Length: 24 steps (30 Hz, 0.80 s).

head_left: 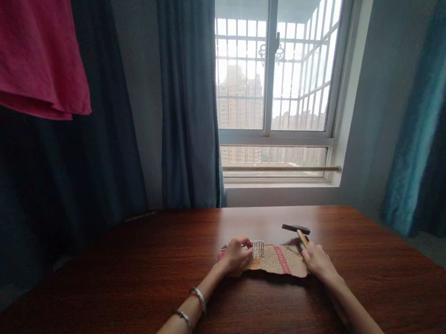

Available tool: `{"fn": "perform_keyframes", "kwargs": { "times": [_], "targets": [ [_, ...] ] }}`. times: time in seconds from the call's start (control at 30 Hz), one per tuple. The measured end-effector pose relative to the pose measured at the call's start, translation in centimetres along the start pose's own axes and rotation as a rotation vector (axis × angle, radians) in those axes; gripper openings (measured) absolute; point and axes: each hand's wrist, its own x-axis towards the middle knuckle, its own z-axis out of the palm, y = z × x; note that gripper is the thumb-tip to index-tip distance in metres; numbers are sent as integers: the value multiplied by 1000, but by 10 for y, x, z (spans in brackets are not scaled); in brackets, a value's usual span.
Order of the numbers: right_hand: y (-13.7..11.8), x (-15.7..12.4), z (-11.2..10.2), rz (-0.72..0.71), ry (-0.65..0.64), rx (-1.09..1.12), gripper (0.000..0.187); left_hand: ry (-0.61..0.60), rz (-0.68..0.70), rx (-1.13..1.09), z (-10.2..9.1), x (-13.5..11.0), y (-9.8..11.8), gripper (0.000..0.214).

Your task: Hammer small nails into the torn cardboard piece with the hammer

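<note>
My right hand [318, 261] is closed around the wooden handle of a hammer [296, 228], its dark head raised past the right end of a cardboard piece [296, 259]. This cardboard lies on the table, dotted with many small holes and crossed by a pink patterned strip [281, 260]. Several thin nails [258, 247] stand in a row near its left part. Beside them my left hand [237, 254] rests over the cardboard's left end, fingers curled and pinched together. Whatever sits between those fingertips is too small to make out.
The brown wooden table [176, 306] spreads around the cardboard. Behind it are a barred window [276, 71] and a blue curtain [188, 94]. A pink towel [12, 58] hangs at the upper left, and another curtain [425, 105] hangs on the right.
</note>
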Motion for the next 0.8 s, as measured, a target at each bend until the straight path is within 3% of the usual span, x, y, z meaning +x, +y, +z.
{"fn": "perform_keyframes", "kwargs": {
  "times": [0.17, 0.3, 0.37, 0.57, 0.8],
  "targets": [
    [-18, 7, -21, 29, -24, 513, 27, -10, -13, -2, -1, -1, 3, 15],
    [-41, -4, -42, 13, -344, 1020, 32, -17, -16, -9, -3, -1, 4, 15],
    [-56, -16, -45, 8, -476, 1159, 35, -12, -19, -11, -2, -1, 2, 15],
    [-96, -49, -30, -31, -494, 1179, 39, 7, -2, -4, 2, 0, -3, 18],
    [-103, -56, -21, -94, -504, 1116, 39, 5, -8, -9, 6, 2, -8, 18]
  ]
}}
